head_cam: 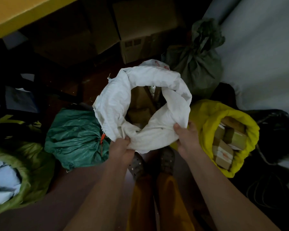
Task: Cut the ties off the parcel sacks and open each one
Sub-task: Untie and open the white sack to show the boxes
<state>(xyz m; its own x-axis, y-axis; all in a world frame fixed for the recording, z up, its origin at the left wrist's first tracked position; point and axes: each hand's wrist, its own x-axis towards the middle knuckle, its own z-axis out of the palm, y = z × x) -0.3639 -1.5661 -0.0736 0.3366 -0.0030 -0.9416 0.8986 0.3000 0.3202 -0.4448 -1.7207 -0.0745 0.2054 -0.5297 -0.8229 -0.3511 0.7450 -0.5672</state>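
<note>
A white woven sack point(113, 100) stands open in the middle, its mouth rolled wide over brown parcels inside. My left hand point(121, 148) grips the near rim of the white sack. My right hand point(188, 135) grips the rim further right. A dark green sack point(75, 135) lies to the left, its neck tied with an orange tie point(102, 139). A grey-green sack point(197, 64) stands tied at the back right. A yellow sack point(205, 119) on the right is open and shows cardboard boxes. An olive sack point(32, 165) at the left is open with white parcels.
Cardboard boxes point(137, 34) are stacked at the back under a yellow table edge point(15, 15). A pale wall point(260, 55) runs along the right, with black bags and cables point(274, 130) below it. My feet in grey shoes point(137, 165) stand just behind the white sack.
</note>
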